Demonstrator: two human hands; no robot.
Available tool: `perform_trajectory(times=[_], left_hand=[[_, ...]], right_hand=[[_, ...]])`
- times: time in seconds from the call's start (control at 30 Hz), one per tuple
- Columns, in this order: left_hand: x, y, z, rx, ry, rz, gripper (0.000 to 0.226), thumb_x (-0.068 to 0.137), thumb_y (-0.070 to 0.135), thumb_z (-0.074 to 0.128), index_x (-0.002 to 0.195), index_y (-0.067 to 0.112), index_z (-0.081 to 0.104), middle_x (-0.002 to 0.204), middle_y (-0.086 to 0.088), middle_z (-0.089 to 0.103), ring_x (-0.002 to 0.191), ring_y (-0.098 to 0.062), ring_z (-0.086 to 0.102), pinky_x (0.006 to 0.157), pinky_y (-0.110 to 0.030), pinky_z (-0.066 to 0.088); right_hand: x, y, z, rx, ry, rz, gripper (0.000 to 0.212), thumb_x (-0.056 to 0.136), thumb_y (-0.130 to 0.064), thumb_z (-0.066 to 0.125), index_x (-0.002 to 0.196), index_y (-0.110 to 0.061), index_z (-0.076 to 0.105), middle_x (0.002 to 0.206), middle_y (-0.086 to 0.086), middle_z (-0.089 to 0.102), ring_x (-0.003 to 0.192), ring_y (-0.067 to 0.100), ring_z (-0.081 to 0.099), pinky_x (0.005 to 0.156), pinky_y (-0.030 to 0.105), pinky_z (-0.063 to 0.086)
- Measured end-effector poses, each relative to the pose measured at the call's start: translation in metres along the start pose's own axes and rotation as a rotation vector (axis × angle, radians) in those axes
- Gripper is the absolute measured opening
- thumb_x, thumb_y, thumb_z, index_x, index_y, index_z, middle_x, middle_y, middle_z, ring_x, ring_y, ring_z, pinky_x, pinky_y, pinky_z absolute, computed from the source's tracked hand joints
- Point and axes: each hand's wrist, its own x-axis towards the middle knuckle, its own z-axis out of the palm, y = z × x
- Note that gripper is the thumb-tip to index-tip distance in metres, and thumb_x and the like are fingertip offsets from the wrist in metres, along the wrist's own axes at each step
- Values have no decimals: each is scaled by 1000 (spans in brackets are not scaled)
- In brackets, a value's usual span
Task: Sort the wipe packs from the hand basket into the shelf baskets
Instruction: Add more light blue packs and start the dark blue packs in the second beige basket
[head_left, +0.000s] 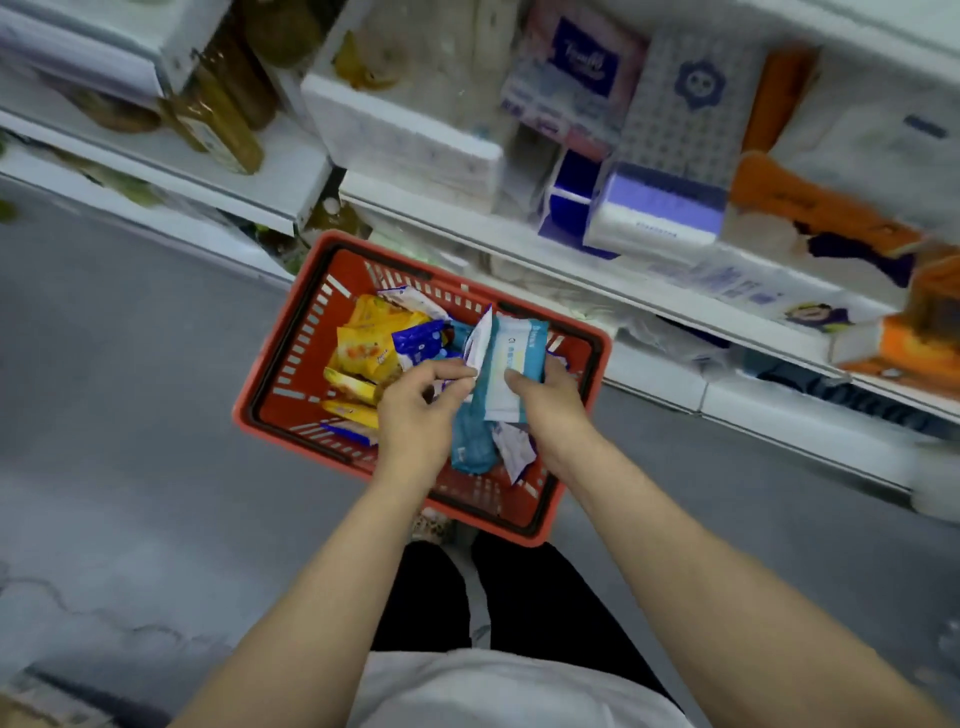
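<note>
Grey shop floor (130, 364), white shelves (519, 249) of tissue packs; labels blurred, unreadable. Red hand basket (270, 395) below, holding yellow, blue, teal packs. Right hand (550, 410) clamped on teal-and-white wipe pack (511, 364); left hand (421, 410) pinching small white pack (479, 340) beside it.

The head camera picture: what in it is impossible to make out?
- Shelf baskets: none can be picked out in the head view; the shelves are motion-blurred.
- Print on the teal and white pack: too small and blurred.
- Packs under the left hand and right hand: covered.
- Red hand basket floor: buried under packs.
</note>
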Motion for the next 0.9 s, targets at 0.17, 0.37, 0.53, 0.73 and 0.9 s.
perform_trajectory(times=[0.17, 0.37, 0.53, 0.73, 0.9], left_hand=[[-23, 22, 0, 175, -250, 316, 18, 81, 8, 75, 82, 27, 75, 111, 12, 65, 111, 0, 56, 91, -7, 38], [-41, 42, -4, 192, -479, 473, 26, 80, 27, 77, 104, 36, 71, 121, 19, 63, 125, -2, 49, 103, -18, 37], [-56, 78, 36, -41, -475, 218, 35, 84, 26, 75, 115, 27, 59, 112, 6, 70, 101, -7, 67, 82, -24, 55], [-110, 119, 126, -111, -616, 181, 25, 81, 15, 77, 102, 21, 65, 91, 0, 76, 82, -19, 74, 70, -32, 59], [-174, 161, 225, -187, -670, 229, 23, 81, 14, 77, 98, 20, 63, 83, 4, 76, 74, -12, 73, 56, -21, 55]], right_hand=[[-48, -22, -9, 342, -39, -50, 35, 89, -33, 71, 116, -15, 61, 108, 10, 74, 94, 25, 73, 78, 40, 59], [-96, -23, -33, 485, 13, -147, 35, 87, -4, 69, 121, -6, 60, 109, 16, 73, 91, 27, 71, 76, 36, 59], [-136, -21, -83, 511, 163, -275, 31, 82, -9, 76, 110, -12, 64, 102, 12, 75, 83, 23, 73, 65, 31, 58], [-175, -16, -194, 595, 371, -431, 32, 87, -13, 72, 116, -8, 61, 107, 12, 74, 97, 30, 72, 81, 42, 59], [-211, -10, -322, 634, 463, -588, 27, 88, -4, 68, 113, -13, 63, 112, 11, 73, 101, 29, 70, 79, 37, 57]])
